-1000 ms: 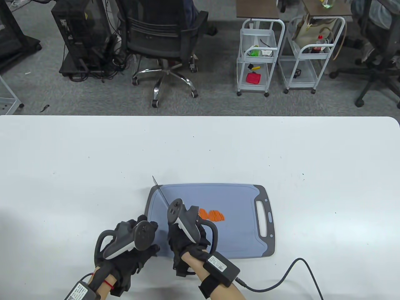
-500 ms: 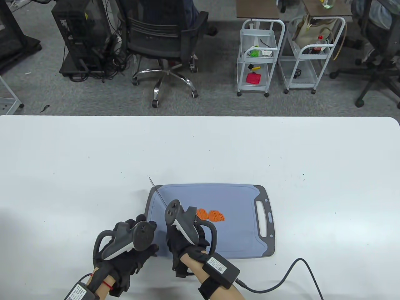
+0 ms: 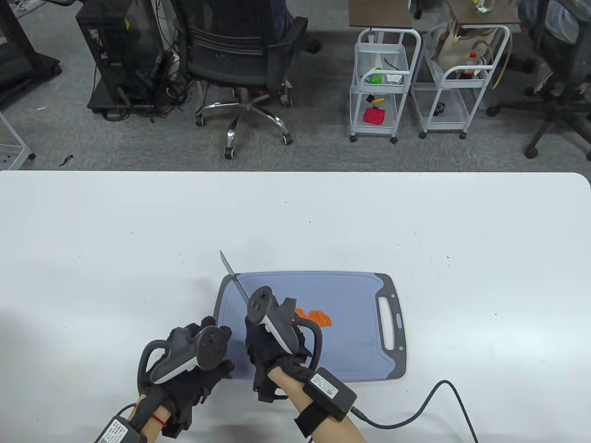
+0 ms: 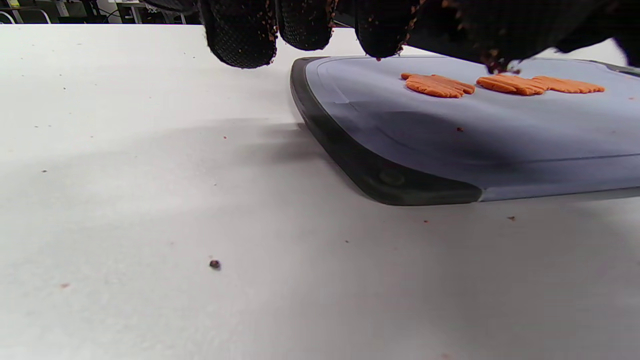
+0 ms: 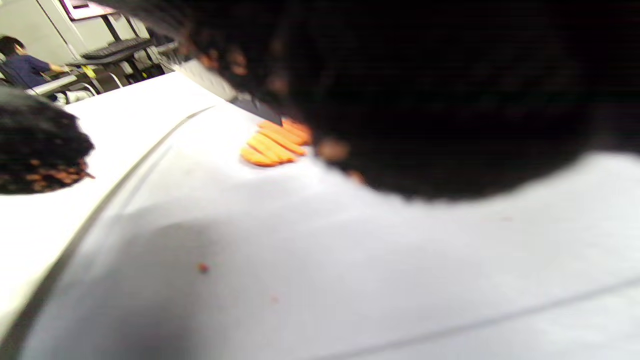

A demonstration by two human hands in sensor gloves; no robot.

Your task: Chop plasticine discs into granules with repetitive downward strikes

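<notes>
Flat orange plasticine discs [image 3: 319, 317], scored with cut lines, lie on a blue-grey cutting board [image 3: 351, 295] near the table's front edge. They also show in the left wrist view [image 4: 437, 85] and the right wrist view [image 5: 272, 142]. My right hand [image 3: 272, 344] grips a knife [image 3: 233, 274] whose blade points up and to the far left over the board's left end, just left of the discs. My left hand [image 3: 203, 364] rests on the white table beside the board's left edge, fingers [image 4: 240, 37] curled and holding nothing.
The board's handle slot [image 3: 387, 323] is at its right end. A black cable [image 3: 425, 406] runs from my right wrist across the table's front right. Small plasticine crumbs [image 4: 215, 263] dot the table. Chairs and carts stand beyond the far edge.
The right hand has lifted and tilted, and the knife's tip has risen toward the far side. The left hand has stayed in place.
</notes>
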